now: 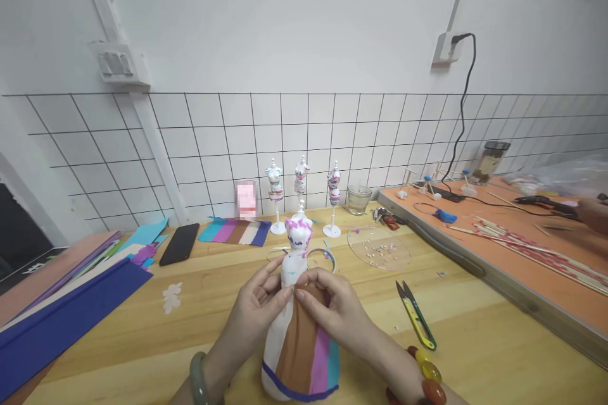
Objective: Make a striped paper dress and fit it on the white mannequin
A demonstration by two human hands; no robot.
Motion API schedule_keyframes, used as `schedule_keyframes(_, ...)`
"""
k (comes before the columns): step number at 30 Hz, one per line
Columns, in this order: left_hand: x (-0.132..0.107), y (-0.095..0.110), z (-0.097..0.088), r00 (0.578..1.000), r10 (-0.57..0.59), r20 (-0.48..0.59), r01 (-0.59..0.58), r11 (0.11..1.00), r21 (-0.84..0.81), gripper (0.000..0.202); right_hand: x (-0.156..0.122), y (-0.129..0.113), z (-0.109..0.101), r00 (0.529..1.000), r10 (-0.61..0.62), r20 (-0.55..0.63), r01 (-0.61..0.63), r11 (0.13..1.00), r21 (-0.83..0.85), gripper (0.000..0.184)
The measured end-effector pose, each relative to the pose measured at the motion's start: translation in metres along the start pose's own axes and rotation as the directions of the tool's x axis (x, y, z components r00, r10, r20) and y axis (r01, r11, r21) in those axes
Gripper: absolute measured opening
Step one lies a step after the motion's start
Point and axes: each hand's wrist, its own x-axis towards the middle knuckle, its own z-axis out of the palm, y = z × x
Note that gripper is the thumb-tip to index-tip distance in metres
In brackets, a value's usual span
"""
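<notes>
A small white mannequin bust [298, 240] with pink markings stands near the front of the wooden table [475, 342]. A striped paper skirt [300, 354] in white, brown, pink and teal is wrapped round its waist. My left hand [254, 313] pinches the skirt's top edge at the waist from the left. My right hand [335, 310] presses the skirt against the waist from the right. Both hands have their fingers closed on the skirt.
Three more small mannequins [300, 193] stand by the tiled wall. Thread snips [417, 316] lie right of my hands, a clear dish of beads [379, 247] behind them. Coloured paper sheets [61, 304] and a phone [179, 243] lie left. Another person's hand [591, 212] holds a glue gun at the orange board.
</notes>
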Motion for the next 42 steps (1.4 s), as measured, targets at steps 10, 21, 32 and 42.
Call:
schedule_keyframes(10,0.0016,-0.0005,-0.0023,0.997,0.031,-0.068,-0.031,1.0,-0.004,0.055,0.0003,0.0016,0.0009,0.997,0.008,-0.079,-0.013,0.998,-0.061,0.01)
schedule_keyframes(21,0.0024,-0.0044,-0.0055,0.998,0.055,-0.02,-0.056,0.997,-0.057,0.051,-0.0026,0.0038,0.0054,1.0,0.008,-0.006,-0.009,0.993,-0.116,0.01)
schedule_keyframes(32,0.0032,-0.0073,-0.0052,0.996,0.069,-0.064,-0.067,0.997,0.037,0.053,-0.0013,0.0024,0.0021,1.0,-0.02,0.02,0.021,0.999,-0.038,0.016)
schedule_keyframes(42,0.0021,-0.0055,-0.003,0.992,0.116,-0.04,-0.108,0.981,0.159,0.049,-0.0009,0.0007,0.0021,0.999,-0.029,0.039,0.029,1.0,-0.006,0.016)
